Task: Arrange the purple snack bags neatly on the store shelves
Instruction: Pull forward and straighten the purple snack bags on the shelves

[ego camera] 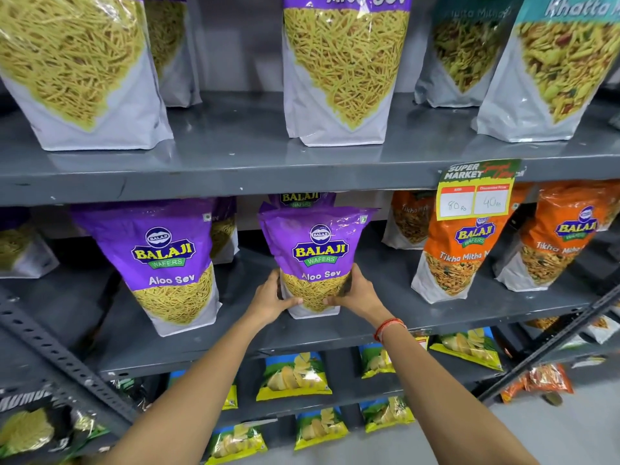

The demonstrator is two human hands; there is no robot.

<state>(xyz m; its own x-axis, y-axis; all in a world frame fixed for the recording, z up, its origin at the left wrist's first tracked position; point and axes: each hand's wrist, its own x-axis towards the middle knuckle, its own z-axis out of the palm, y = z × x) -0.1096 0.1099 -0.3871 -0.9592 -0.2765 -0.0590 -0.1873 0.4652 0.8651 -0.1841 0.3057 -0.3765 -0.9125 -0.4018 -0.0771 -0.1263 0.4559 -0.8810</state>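
Observation:
A purple Aloo Sev bag stands upright on the middle grey shelf. My left hand grips its lower left corner and my right hand grips its lower right corner. Another purple bag peeks out right behind it. A second purple Aloo Sev bag stands to the left, leaning slightly, with one more purple bag behind it. On the upper shelf, larger purple-topped Aloo Sev bags stand at left and centre.
Orange Tikha Mitha bags fill the right of the middle shelf under a hanging price tag. Teal Khatta Mitha bags stand at upper right. Green-and-yellow chip bags lie on the lower shelves. A slotted upright crosses at lower left.

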